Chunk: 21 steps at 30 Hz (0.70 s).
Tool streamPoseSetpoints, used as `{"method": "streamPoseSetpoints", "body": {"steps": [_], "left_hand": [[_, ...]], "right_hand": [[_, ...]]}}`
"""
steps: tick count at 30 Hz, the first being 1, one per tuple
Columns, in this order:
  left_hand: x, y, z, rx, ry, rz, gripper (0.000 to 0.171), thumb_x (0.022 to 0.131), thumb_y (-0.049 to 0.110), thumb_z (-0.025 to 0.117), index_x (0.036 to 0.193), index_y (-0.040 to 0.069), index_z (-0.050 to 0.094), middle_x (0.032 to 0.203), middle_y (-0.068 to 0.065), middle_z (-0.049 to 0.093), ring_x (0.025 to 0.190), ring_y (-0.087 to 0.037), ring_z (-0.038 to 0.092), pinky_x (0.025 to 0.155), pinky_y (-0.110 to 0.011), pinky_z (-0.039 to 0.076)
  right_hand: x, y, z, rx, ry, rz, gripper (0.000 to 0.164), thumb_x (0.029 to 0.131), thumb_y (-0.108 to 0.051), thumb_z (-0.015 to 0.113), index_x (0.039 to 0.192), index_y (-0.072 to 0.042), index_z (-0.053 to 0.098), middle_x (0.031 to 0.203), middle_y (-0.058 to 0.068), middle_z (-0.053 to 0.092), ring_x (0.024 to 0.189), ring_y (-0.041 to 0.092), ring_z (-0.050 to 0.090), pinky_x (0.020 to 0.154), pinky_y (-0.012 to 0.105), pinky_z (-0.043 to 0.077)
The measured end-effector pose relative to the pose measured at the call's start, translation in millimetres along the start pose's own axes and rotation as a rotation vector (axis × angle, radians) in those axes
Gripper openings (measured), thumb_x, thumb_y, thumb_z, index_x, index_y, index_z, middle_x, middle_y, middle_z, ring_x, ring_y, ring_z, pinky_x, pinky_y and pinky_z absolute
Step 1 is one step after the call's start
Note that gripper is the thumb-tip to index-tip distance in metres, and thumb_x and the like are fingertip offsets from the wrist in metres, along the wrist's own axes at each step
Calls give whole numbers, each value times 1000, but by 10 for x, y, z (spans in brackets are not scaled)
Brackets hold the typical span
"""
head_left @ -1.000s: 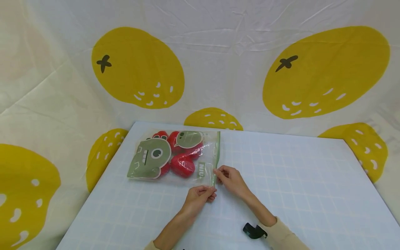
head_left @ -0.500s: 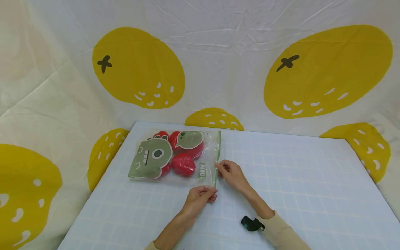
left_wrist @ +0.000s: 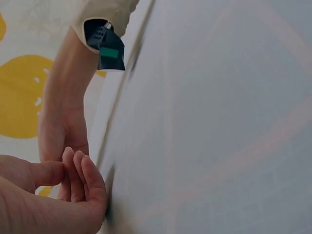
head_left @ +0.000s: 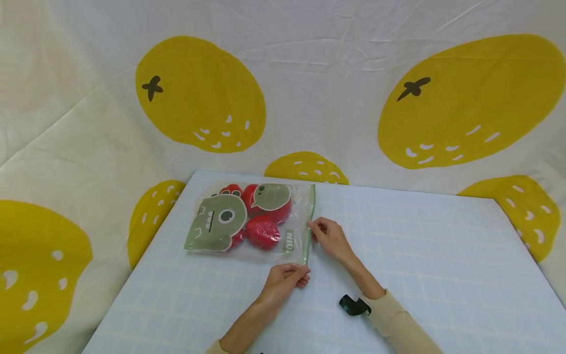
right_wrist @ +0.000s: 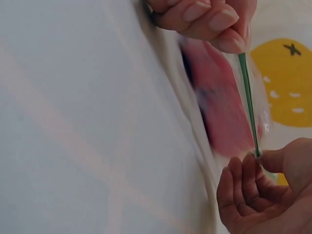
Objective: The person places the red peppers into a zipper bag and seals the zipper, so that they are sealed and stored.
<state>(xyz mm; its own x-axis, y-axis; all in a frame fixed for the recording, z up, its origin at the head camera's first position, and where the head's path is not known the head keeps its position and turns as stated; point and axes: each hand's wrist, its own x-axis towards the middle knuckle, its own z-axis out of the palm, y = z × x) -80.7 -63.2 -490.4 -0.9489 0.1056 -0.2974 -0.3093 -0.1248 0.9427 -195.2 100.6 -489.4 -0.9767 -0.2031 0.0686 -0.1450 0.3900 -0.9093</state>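
Note:
A clear zip bag (head_left: pixel 254 254) printed with a green one-eyed monster lies flat at the back left of the table in the head view. Several red, rounded pieces (head_left: pixel 263 232) show through it; one looks heart-shaped. My left hand (head_left: pixel 285 280) pinches the near corner of the bag's green-edged mouth (head_left: pixel 305 246). Farther along that edge, my right hand (head_left: pixel 329 238) pinches the strip between thumb and forefinger. The right wrist view shows the green strip (right_wrist: pixel 249 105) stretched straight between the left hand (right_wrist: pixel 204 19) and the right hand (right_wrist: pixel 273 190).
A pale blue checked cloth covers the table (head_left: pixel 420 255). Behind it hangs a white curtain (head_left: pixel 318 98) printed with yellow fruit. A small black camera (head_left: pixel 353 305) sits at the right sleeve cuff.
My right hand has slid along the green edge, away from the left hand and toward the back. The left hand keeps its pinch at the corner.

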Motion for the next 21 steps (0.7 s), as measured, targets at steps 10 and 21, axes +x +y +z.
{"method": "streamPoseSetpoints", "body": {"steps": [10,21], "left_hand": [[6,-23,-6,21,1,-13,27,100,14,67,107,-12,71,86,-8,75,74,-8,67,75,-23,59],[23,-56,-11,43,7,-19,26,100,14,67,106,-10,71,88,-10,75,75,-9,67,76,-25,60]], "right_hand": [[119,-18,-2,-9,34,17,28,104,-26,62,93,-1,70,75,11,66,67,14,58,60,23,47],[251,18,2,-24,75,19,29,104,-27,62,91,-1,70,72,9,65,65,13,56,59,24,45]]}}
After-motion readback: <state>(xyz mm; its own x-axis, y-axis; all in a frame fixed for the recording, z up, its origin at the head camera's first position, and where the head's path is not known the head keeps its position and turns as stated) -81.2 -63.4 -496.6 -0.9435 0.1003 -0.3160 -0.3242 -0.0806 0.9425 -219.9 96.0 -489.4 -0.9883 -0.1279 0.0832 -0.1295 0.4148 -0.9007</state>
